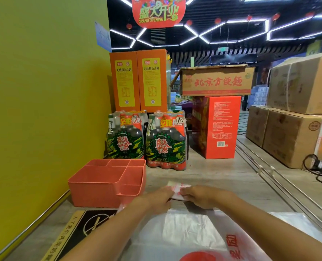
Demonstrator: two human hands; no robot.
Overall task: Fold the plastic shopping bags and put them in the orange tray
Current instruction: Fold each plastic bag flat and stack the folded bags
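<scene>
Room: shop floor, yellow-green wall on the left, hexagonal ceiling lights, red "Grand Opening" sign [158,12] overhead.
Surface: grey wood-look counter [213,172] with metal rails along the right.
Tray: orange tray [107,183] sits against the wall, left of the hands — every visible compartment looks empty.
Bag in hand: small folded plastic bag [178,189], white with red print, lies on the counter just right of the tray.
Left hand [154,200]: fingers curled onto the bag's left edge, pinching it.
Right hand [199,197]: fingers curled onto the right edge, holding the fold.
Remaining: flat unfolded bags [184,234] lie near the camera under the forearms.
Progress: early, I'd judge — first bag nearly folded, none in the tray.
Background: beer multipacks [147,140], orange cartons [139,80], cardboard boxes [295,119].
</scene>
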